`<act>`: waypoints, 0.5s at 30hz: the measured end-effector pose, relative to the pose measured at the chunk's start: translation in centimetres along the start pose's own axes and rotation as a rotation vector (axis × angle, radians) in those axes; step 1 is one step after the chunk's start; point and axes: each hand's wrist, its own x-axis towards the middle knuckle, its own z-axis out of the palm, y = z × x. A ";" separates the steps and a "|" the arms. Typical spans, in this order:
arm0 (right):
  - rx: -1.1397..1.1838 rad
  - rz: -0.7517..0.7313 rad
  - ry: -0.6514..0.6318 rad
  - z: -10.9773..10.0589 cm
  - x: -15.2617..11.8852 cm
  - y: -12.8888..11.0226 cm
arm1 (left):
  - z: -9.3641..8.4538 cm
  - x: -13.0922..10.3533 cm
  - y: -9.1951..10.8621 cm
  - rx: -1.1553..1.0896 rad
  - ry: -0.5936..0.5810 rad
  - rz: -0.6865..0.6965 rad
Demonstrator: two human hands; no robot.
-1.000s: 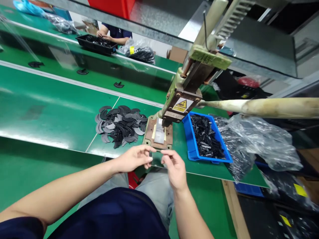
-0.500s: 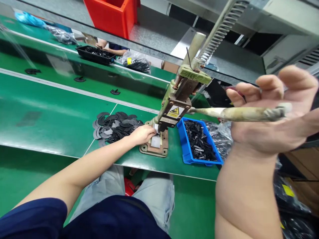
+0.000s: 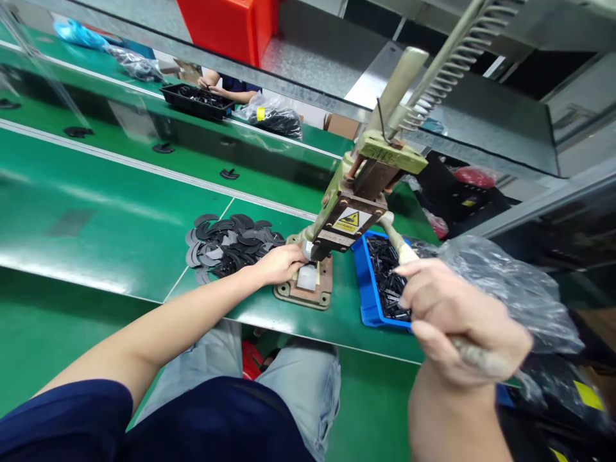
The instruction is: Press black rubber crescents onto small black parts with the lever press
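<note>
My right hand (image 3: 462,321) is wrapped round the lever (image 3: 397,240) of a green hand press (image 3: 359,199), with the lever pulled down. At the foot of the press, my left hand (image 3: 283,263) has its fingers pinched together under the ram; what they hold is hidden. A pale plate (image 3: 307,278) lies on the press base (image 3: 303,297) just beside those fingertips. To the left of the press, a heap of dark curved pieces (image 3: 231,244) lies on the green table.
A blue bin (image 3: 370,301) of small black parts stands right of the press. Behind it lies clear plastic wrapping (image 3: 510,282). Several black parts sit on the green belt (image 3: 192,173). Across it, another person's hands (image 3: 212,86) work over a black tray (image 3: 192,106).
My right hand has closed on the lever and brought it downward. My left hand stays at the press base. The view has shifted slightly.
</note>
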 end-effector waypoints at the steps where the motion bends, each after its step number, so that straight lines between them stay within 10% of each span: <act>1: -0.048 -0.014 0.035 0.9 -1.4 0.1 | 0.1 0.0 0.0 -0.002 0.000 -0.012; 8: -0.198 -0.058 0.302 6.0 -7.2 2.0 | -1.0 0.2 0.6 0.036 -0.084 -0.025; 15: -0.161 -0.152 0.381 6.4 -7.4 3.0 | -10.2 0.6 -5.6 0.378 -0.132 -0.325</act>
